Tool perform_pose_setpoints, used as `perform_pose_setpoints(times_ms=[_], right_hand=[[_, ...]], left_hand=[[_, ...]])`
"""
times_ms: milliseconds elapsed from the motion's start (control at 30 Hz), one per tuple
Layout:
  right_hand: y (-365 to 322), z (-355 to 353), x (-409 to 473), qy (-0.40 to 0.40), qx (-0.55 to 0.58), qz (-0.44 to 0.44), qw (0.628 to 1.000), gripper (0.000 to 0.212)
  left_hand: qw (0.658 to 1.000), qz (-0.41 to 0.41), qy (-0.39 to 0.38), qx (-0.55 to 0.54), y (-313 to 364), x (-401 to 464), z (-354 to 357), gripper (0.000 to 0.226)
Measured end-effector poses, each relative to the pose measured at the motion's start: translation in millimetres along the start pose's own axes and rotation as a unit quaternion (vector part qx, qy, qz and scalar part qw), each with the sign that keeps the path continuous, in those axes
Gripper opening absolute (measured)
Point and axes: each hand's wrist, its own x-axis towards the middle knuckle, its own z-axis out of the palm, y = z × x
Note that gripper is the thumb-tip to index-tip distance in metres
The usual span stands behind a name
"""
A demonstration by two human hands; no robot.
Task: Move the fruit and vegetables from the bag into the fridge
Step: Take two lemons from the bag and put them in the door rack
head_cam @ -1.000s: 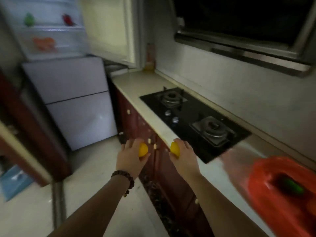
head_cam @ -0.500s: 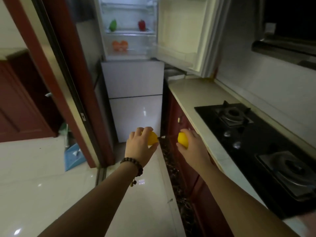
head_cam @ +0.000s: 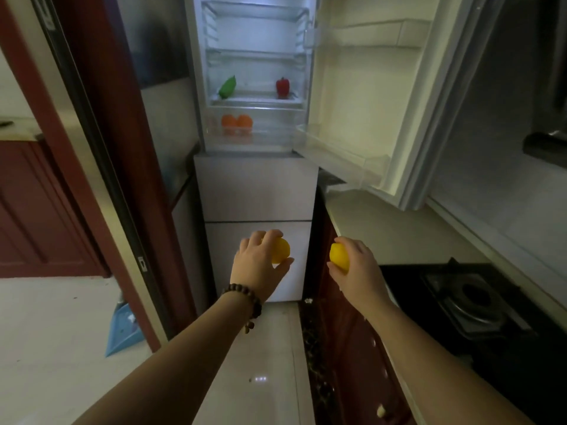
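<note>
My left hand (head_cam: 260,263) grips a yellow lemon (head_cam: 281,250), and my right hand (head_cam: 357,268) grips a second yellow lemon (head_cam: 338,256). Both are held out in front of the fridge's lower drawers, well below the open compartment. The white fridge (head_cam: 256,188) stands straight ahead with its upper door (head_cam: 371,96) swung open to the right. Inside, a green vegetable (head_cam: 227,87) and a red pepper (head_cam: 282,86) sit on a shelf. Two oranges (head_cam: 237,121) lie in the clear drawer below. The bag is out of view.
A pale counter (head_cam: 395,231) with a black gas hob (head_cam: 472,302) runs along the right, above dark red cabinets (head_cam: 334,332). A dark red door frame (head_cam: 122,179) stands on the left. A blue dustpan (head_cam: 122,329) lies on the glossy floor.
My view has swung left from the hob and the red bag to the open fridge, which is now closer. Both hands still hold their lemons out in front.
</note>
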Motion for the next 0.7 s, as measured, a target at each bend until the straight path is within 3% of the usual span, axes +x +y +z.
perform_pose_setpoints(times_ms=[400, 700], right_hand=[[-10, 93, 149, -0.016, 0.009, -0.018, 1.0, 0.052], [-54, 157, 276, 0.055, -0.026, 0.017, 0.998, 0.049]], left_hand=[[0.999, 0.021, 0.031, -0.013, -84, 165, 12, 0.053], [0.99, 0.125, 0.003, -0.071, -158, 323, 6, 0.051]])
